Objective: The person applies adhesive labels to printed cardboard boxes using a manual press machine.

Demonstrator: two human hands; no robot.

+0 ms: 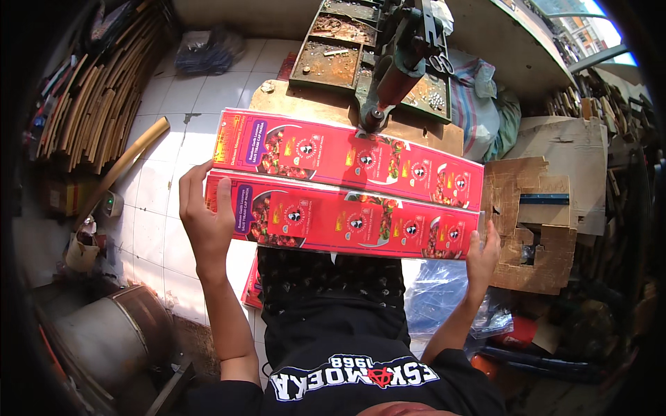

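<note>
A long red printed cardboard panel [326,216] with food pictures lies crosswise in front of me. My left hand [206,225] grips its left end, thumb on top and fingers at the edge. At the right end, my right hand [483,253] holds the same panel by its corner. Just beyond lies a matching red strip [333,156], edge to edge with the near one; I cannot tell whether the two are joined. The tip of a press-like machine [378,114] stands at the far edge of that strip.
Behind the panels is a wooden board [305,100], with metal trays [322,62] of small parts. Brown cardboard [534,267] lies at the right, near clear plastic [437,295]. Stacked boards [104,90] lean at the left, above a metal drum [114,340].
</note>
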